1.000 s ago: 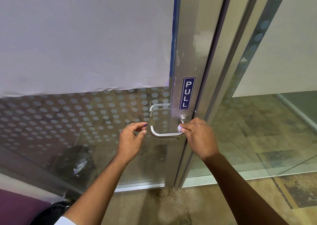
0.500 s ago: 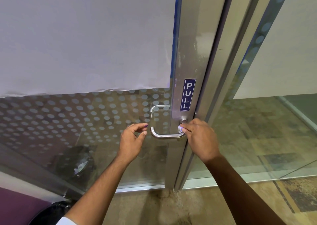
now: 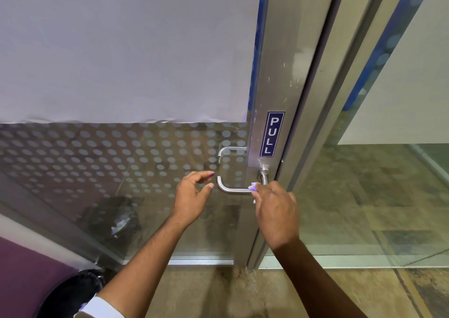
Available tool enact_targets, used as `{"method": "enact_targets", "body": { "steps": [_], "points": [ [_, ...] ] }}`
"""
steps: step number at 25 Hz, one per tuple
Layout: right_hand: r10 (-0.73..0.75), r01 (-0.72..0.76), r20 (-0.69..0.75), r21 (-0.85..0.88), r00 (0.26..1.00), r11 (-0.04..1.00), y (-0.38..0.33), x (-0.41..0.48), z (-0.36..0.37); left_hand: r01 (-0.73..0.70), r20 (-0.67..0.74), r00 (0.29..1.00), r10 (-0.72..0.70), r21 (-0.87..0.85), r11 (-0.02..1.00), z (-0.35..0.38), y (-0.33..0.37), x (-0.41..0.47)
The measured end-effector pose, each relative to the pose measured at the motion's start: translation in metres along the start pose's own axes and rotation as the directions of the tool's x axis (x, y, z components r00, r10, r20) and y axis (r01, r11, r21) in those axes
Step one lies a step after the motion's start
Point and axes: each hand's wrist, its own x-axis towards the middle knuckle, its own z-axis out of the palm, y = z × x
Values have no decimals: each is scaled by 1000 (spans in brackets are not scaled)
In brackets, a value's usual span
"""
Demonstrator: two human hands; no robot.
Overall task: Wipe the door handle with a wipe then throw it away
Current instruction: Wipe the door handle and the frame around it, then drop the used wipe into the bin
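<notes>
wipe [image 3: 254,186] mostly hidden under right hand [image 3: 275,211]; bin [image 3: 70,293] cut off.

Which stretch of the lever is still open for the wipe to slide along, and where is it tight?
The brushed steel lever handle is bare from its curled left tip to the white wipe pinched in the right hand. The open left hand hovers just off that tip, not touching. Tight spot: the handle's neck below the blue PULL sticker.

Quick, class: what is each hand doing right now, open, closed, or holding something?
Left hand: open, fingers curled, empty, just left of the handle, not touching it.
Right hand: closed on the wipe, pressed against the handle.
</notes>
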Motion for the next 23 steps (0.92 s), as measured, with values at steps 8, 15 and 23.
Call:
{"method": "enact_targets", "body": {
  "steps": [8,15,23],
  "points": [
    [-118,118,-22,-24,993,993,-37,-3,9,79,-123,989,-76,24,997,0,-7,-32],
    [-127,118,-5,399,992,909,-63,-12,21,208,-195,962,-191,69,976,-22,-28,-79],
    [-107,-675,687,726,719,132,-115,-42,53,297,-279,919,-278,28,954,-81,-65,-124]
  ]
}}
